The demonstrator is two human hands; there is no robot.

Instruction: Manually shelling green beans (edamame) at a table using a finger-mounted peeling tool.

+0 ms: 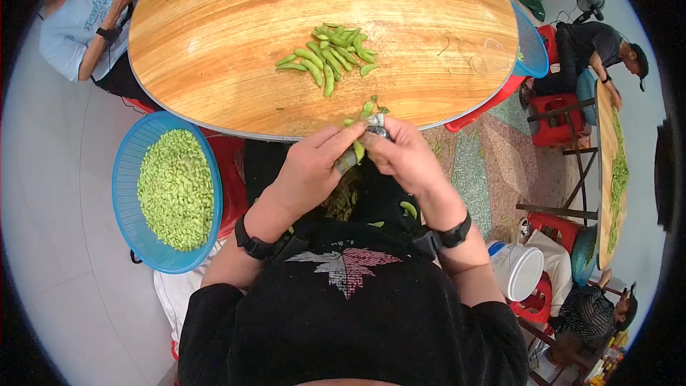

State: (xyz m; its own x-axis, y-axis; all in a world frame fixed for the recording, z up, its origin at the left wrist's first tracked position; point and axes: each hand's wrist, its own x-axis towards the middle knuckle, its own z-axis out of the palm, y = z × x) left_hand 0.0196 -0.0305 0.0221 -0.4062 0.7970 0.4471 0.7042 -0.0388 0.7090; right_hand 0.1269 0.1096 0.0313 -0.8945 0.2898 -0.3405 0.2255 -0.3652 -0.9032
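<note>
Both my hands meet at the near edge of the round wooden table [225,91], with green soybean pods between them. The fingers of my left hand [311,166] are closed on a green pod [359,151]. Opposite it, my right hand [410,155] pinches at the pods, with grey tape-like wraps on its fingers; another pod [367,109] pokes up beyond the fingertips. Which hand bears that one I cannot tell. A loose pile of pods [335,51] lies on the tabletop just beyond my hands. Shelled green beans [177,193] fill much of a blue plastic basket [120,171] at my left.
A person [86,27] sits across at the left. To the right are a blue basket [530,45], a white bucket [522,273], red stools [557,126] and two people at another table [604,171]. Pods [408,209] lie on my lap.
</note>
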